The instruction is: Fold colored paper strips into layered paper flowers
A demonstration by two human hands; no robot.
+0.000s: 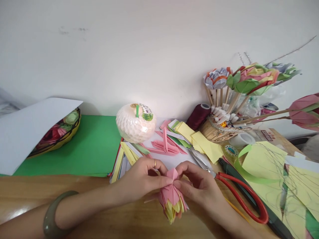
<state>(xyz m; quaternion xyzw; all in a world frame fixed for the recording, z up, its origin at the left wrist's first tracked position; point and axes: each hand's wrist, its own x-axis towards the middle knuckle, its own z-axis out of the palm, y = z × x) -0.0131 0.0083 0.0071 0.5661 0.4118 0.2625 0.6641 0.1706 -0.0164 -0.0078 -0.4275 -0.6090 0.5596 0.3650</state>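
Note:
A folded paper flower, pink at the top with yellow petals pointing down, is held between both hands above the wooden table. My left hand, with a ring on one finger, pinches its pink paper from the left with thumb and fingers. From the right, my right hand pinches the same pink part, the two thumb tips nearly meeting. Fingers hide some of the folds. Just behind the hands lie folded pink paper strips and yellow paper pieces. Red-handled scissors lie beside my right hand.
A white textured round container stands at the back. On the left, a white sheet partly covers a basket on green card. Paper flowers on sticks, a maroon thread spool and thin wires are at right.

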